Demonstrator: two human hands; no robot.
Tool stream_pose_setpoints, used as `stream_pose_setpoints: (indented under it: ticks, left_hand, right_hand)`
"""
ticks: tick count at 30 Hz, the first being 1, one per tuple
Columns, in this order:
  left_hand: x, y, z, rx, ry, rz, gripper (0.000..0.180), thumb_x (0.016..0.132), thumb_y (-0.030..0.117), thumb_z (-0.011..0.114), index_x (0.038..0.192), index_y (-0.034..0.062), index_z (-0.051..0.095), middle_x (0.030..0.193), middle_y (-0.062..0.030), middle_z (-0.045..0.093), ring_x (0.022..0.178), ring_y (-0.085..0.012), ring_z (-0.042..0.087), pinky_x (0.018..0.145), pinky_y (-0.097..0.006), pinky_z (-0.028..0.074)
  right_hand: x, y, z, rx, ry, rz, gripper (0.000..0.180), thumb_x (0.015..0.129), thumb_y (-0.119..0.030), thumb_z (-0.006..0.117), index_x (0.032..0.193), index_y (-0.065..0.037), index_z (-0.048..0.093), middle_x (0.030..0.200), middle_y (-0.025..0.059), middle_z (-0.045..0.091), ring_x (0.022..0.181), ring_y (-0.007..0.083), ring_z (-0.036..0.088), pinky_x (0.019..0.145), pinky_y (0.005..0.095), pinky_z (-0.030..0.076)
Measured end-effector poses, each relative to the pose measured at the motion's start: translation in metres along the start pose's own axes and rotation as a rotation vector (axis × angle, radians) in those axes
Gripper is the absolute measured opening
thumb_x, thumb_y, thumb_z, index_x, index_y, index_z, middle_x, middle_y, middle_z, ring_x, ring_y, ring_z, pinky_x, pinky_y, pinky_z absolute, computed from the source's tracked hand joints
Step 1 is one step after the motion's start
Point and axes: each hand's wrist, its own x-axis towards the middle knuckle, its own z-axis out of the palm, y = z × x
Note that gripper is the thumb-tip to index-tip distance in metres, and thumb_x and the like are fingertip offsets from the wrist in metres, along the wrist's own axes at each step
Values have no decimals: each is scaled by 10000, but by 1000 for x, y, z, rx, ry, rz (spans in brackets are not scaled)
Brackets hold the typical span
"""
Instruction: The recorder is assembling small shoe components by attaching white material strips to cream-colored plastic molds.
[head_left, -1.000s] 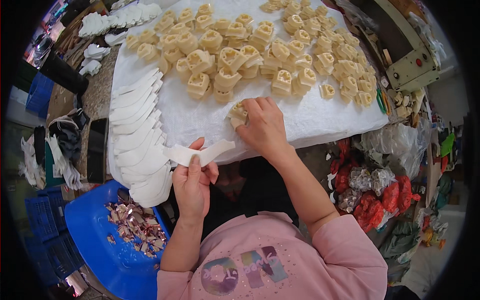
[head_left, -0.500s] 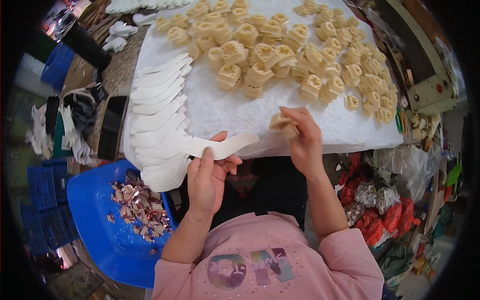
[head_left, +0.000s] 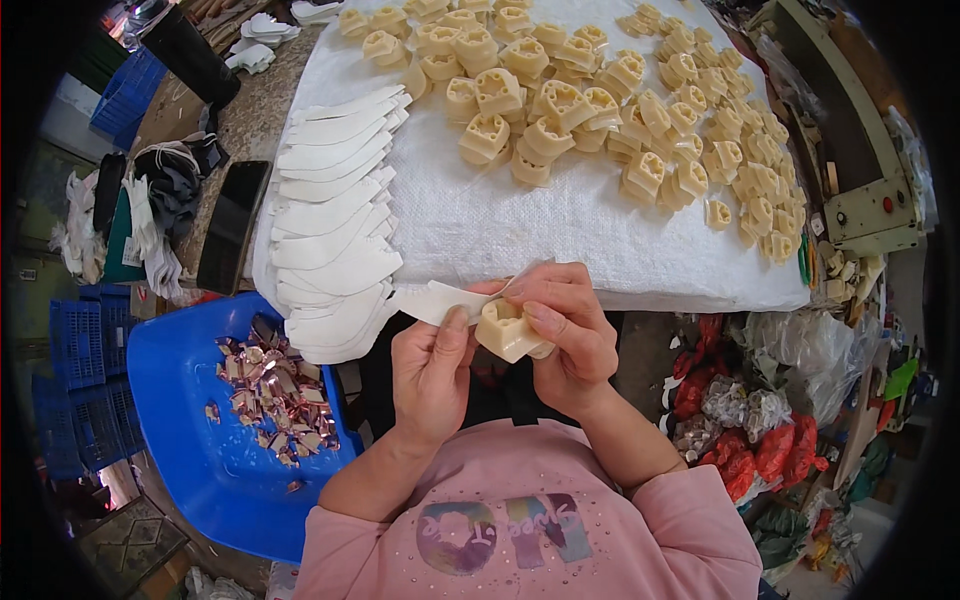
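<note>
My left hand (head_left: 432, 372) pinches a curved white strip (head_left: 438, 300) between thumb and fingers. My right hand (head_left: 575, 350) grips a hollow cream plastic block (head_left: 506, 334), which looks like a shoe heel, its open cavity facing up. The strip runs behind the block, its far end up by the right fingers. How much of it touches the block is hidden. Just left of my hands, similar white strips (head_left: 325, 240) lie overlapped in a fanned row. Many cream heel blocks (head_left: 560, 100) cover the far side of the white woven sheet (head_left: 470, 230).
A blue plastic tub (head_left: 180, 420) at the lower left holds shiny pinkish pieces (head_left: 275, 390). A dark phone-like slab (head_left: 232, 225) and a black cylinder (head_left: 190, 60) are on the left. Red and clear plastic bags (head_left: 770, 440) heap up at the right, below a machine frame (head_left: 870, 200).
My right hand has brought the cream heel block left and down to the white strip. The strip's right end now passes behind the block, and both hands are close together.
</note>
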Motion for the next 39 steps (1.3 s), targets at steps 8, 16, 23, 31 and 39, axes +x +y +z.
stream_pose_setpoints:
  ticks: [8,16,23,31,39]
  left_hand:
    - [-3,-1,7,139,52,-18,381,990,177,377,1191,-127,488,1122,-148,581,980,-146,568,821,-272,479]
    - [-2,-11,4,455,116,186,377,987,172,361,1194,-109,503,991,-137,642,891,-118,589,777,-242,468]
    - [-2,12,-8,771,199,298,253,951,103,459,1032,-98,590,870,-89,624,748,-103,558,689,-233,465]
    - [-1,4,-5,980,133,426,181,911,63,509,960,-60,633,721,-32,573,602,-72,442,532,-214,342]
    - [4,-3,-4,1210,47,645,157,889,13,524,979,-61,629,783,-139,578,648,-184,530,577,-272,416]
  right_hand:
    - [-5,5,-2,-49,-26,8,452,655,130,630,1065,-50,567,1004,113,580,879,291,554,702,340,501]
    - [-6,13,1,-320,-9,-78,491,604,41,668,1054,-115,553,934,52,629,769,237,447,718,365,327]
    - [4,4,-8,-348,-23,-90,355,612,-39,684,947,-115,595,913,26,621,778,227,452,748,386,284]
    - [19,-22,-13,-641,-411,97,219,557,-61,631,748,-127,546,741,-1,458,776,209,480,759,438,243]
    - [13,-10,-13,-616,-429,99,206,572,-44,618,747,-115,537,750,8,457,779,209,467,759,432,239]
